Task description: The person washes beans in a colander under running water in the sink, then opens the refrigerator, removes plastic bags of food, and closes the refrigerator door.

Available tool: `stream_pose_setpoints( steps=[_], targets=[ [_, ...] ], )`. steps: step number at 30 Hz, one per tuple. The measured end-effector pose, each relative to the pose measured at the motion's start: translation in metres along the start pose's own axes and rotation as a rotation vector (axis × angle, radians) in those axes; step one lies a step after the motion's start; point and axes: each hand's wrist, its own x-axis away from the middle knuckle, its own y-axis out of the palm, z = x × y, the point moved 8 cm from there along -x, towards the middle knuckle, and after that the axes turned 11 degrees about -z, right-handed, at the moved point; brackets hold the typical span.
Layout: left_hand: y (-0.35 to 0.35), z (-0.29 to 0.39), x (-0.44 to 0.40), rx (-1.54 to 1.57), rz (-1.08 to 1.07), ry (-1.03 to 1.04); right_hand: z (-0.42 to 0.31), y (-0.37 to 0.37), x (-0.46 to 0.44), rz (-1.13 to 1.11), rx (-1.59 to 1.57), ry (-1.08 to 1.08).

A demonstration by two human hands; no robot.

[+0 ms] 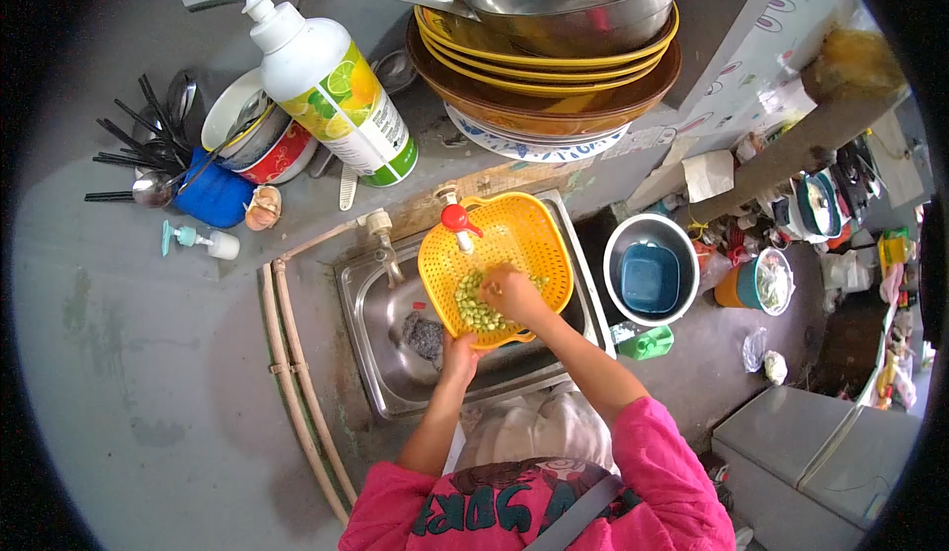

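Observation:
A yellow plastic colander (532,225) is held tilted over the stainless steel sink (361,299). Pale green beans or chopped pieces (476,309) lie in its lower part. My left hand (459,355) is closed on the colander's near rim, at the lower left. Inside the colander, my right hand (512,294) has its fingers curled down among the green pieces; whether it holds any is hidden. A tap with a red handle (457,219) stands over the colander's far side. In the sink's left part lies a grey steel scourer (423,336).
Behind the sink are a dish soap bottle (341,106), stacked yellow bowls (544,82) and a large steel ladle (573,7). Pipes (287,353) run along the left. On the right are a metal basin (682,240), a green container (647,343) and a bucket (736,289).

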Motion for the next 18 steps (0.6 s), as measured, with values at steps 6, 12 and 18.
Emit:
stream_pose_setpoints(
  steps=[6, 12, 18],
  targets=[
    [0.013, -0.003, 0.008, 0.052, -0.07, -0.074, -0.002, -0.028, -0.049, 0.071, -0.066, 0.192],
    [-0.001, -0.018, 0.018, 0.016, -0.096, -0.15, 0.032, 0.001, -0.048, 0.062, 0.203, -0.034],
    [-0.002, -0.012, 0.012, -0.067, -0.077, -0.096, -0.014, 0.031, -0.005, -0.323, 0.287, -0.122]
  ],
)
